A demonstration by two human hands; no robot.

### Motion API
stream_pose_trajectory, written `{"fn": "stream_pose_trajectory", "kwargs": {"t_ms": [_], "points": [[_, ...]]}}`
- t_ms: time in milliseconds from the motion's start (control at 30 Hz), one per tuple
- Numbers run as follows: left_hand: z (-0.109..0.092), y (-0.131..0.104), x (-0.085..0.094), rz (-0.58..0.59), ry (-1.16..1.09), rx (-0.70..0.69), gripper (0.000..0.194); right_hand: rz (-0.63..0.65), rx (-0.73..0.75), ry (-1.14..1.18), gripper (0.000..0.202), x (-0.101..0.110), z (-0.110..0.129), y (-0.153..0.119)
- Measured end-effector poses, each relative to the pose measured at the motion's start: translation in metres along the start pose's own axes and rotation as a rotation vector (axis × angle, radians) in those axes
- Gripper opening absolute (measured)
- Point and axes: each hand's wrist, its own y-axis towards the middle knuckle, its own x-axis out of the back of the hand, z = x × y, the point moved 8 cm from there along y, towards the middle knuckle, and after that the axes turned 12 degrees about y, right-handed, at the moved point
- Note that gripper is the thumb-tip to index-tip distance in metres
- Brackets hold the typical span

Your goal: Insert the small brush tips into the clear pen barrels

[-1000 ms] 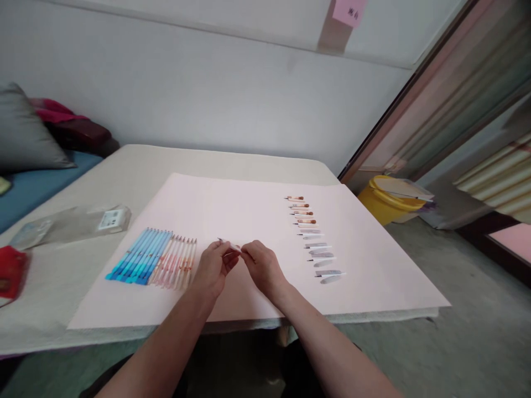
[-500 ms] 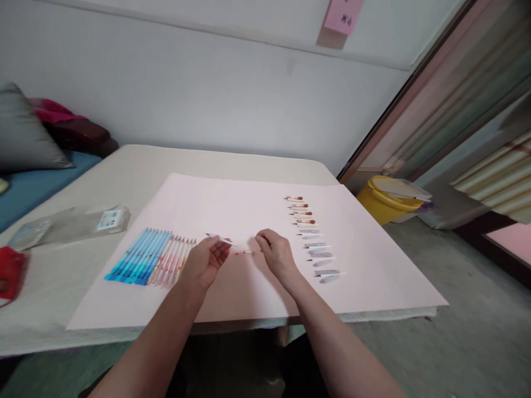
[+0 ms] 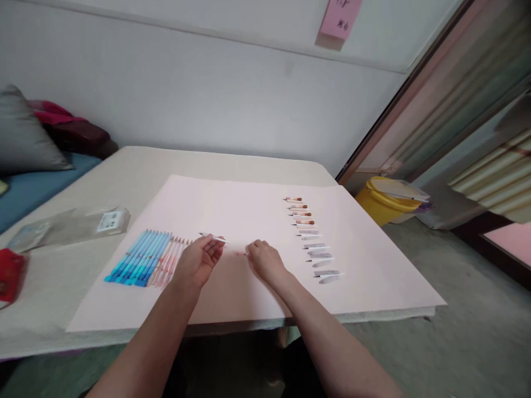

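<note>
My left hand [image 3: 202, 256] holds a slim white pen piece [image 3: 216, 239] with a dark tip, pinched between thumb and fingers above the pink sheet. The piece points left. To its right, my right hand [image 3: 264, 258] is low over the sheet, its fingers closed at the right end of a small red-and-white pen piece [image 3: 240, 254]. The fingers hide that end. Just left of my left hand lies a row of white-and-pink pens [image 3: 164, 265], partly covered by the hand. Beside them is a row of blue pens [image 3: 139, 257].
On the sheet's right side, several pen parts [image 3: 305, 223] lie in a column, some brown-ended, some grey. A clear plastic packet [image 3: 78, 226] and a red object [image 3: 10, 273] are on the left of the table [image 3: 186, 157]. A yellow bucket [image 3: 379, 202] stands at right.
My right hand has come down and left onto the small red-and-white piece, covering its right end. My left hand has shifted slightly left with the white pen piece.
</note>
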Motion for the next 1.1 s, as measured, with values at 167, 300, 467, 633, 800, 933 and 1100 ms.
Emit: {"fn": "stream_pose_trajectory", "kwargs": {"t_ms": [167,300,467,633,800,933,1100], "points": [[0.000,0.003,0.004,-0.014,-0.008,0.000,0.005,-0.047,-0.032,0.134,0.011,0.007,-0.005,0.000],[-0.001,0.009,0.014,-0.083,-0.046,-0.010,0.007,-0.127,0.002,0.386,0.002,0.018,-0.006,-0.001],[-0.004,0.013,0.022,-0.141,-0.043,-0.055,0.006,-0.183,0.052,0.591,0.008,0.031,-0.003,-0.007],[0.000,0.012,0.016,-0.115,0.009,-0.076,0.004,-0.205,0.076,0.633,0.010,0.034,0.002,-0.010],[-0.002,0.006,0.011,-0.122,0.023,-0.113,0.007,-0.237,0.090,0.623,0.008,0.036,0.002,-0.012],[-0.005,0.004,0.011,-0.123,0.034,-0.130,0.007,-0.247,0.098,0.613,0.008,0.039,0.004,-0.014],[-0.005,0.005,0.011,-0.129,0.033,-0.138,0.007,-0.235,0.090,0.594,0.009,0.041,0.004,-0.015]]}}
